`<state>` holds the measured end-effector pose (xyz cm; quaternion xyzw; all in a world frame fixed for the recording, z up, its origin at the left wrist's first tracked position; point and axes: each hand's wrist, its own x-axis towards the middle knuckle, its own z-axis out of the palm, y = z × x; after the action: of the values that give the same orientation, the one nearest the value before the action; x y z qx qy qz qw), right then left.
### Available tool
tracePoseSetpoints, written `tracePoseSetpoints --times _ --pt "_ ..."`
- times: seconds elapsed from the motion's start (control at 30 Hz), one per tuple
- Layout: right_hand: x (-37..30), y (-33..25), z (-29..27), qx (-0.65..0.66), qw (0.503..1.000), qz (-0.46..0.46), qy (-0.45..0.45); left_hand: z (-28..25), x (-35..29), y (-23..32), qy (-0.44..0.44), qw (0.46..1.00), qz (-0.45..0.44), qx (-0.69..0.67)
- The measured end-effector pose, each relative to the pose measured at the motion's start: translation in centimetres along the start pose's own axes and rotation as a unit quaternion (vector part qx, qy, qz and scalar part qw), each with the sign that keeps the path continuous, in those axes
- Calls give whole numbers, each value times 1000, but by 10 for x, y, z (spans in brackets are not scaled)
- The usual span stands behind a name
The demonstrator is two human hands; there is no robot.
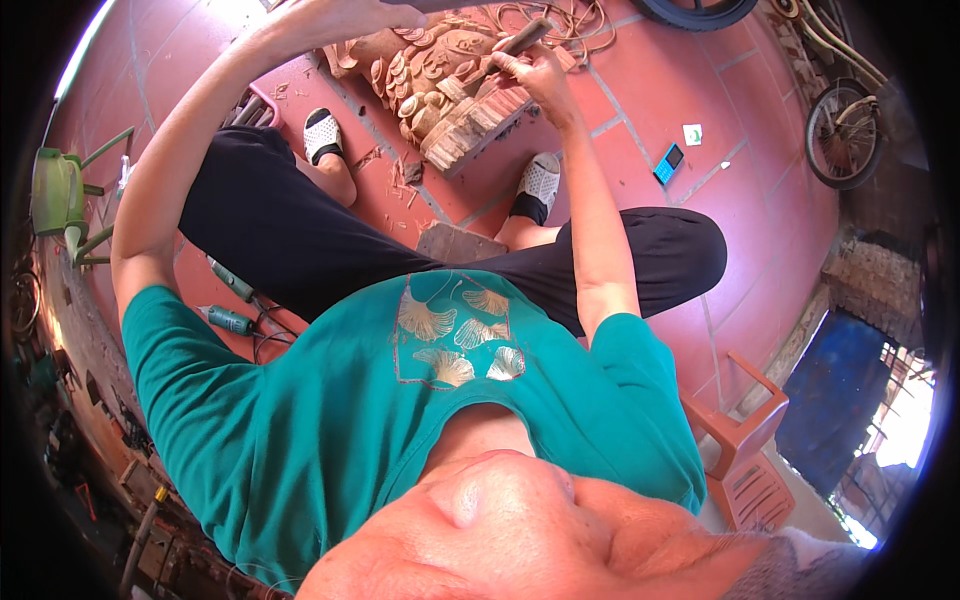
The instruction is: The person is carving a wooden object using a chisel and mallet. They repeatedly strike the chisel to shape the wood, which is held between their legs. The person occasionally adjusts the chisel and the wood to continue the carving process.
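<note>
A carved brown wooden sculpture (440, 75), dense with rounded relief, lies on the tiled floor between my feet. At its right end my right hand (540, 78) is closed around a chisel (526, 36), whose narrow end slants down to the left towards the carving. My left hand (345, 18) reaches over the far left side of the carving and is partly cut off by the upper edge. A dark bar-like piece shows just past its fingers; what it is cannot be made out.
A wooden block (455, 243) lies before me; shavings surround my sandals. Green power tools (228, 320) with cords and a green stool (60, 190) are at left. At right are a blue phone (668, 165), a wheel (843, 135) and a brown plastic chair (745, 430).
</note>
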<state>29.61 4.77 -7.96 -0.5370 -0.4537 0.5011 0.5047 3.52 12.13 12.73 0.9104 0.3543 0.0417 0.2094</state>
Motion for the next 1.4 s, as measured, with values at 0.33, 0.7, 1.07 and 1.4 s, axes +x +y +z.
tracePoseSetpoints --times 0.33,0.7,1.07,1.4 --pt "1 -21 10 -42 998 -26 -50 -4 -9 -18 41 999 2 -17" --pt "8 -9 18 -200 973 -84 -83 -9 -13 -11 9 999 6 -48" --pt "11 -6 27 -323 927 -174 -79 24 -8 -18 -13 997 77 -11" --pt "4 -16 29 -262 954 -121 -78 11 -15 -1 71 997 -9 -14"
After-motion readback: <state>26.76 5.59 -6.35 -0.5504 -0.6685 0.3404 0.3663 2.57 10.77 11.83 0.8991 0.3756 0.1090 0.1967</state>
